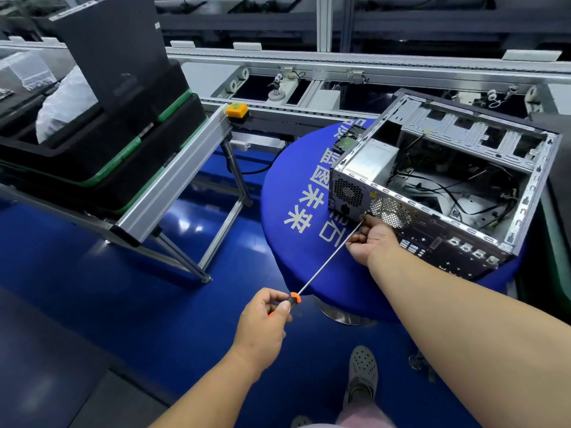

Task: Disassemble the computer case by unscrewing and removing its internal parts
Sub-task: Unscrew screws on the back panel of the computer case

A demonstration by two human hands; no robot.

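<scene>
An open grey computer case [522, 193] lies on its side on a round blue table [290, 193], its rear panel facing me. Inside it sit a silver power supply [370, 162] and loose black cables [448, 193]. My left hand [262, 322] grips the orange and black handle of a long screwdriver [327, 261]. The thin shaft runs up and right, and its tip touches the rear panel next to the round fan grille [390, 213]. My right hand [370, 242] pinches the shaft close to the tip, right against the rear panel.
To the left, stacked black bins with green edges [102, 156] rest on an aluminium frame stand [173, 186]. A conveyor line [309, 61] with an orange button box [237, 110] runs behind the table. The floor is glossy blue, and my shoe [363, 375] is below.
</scene>
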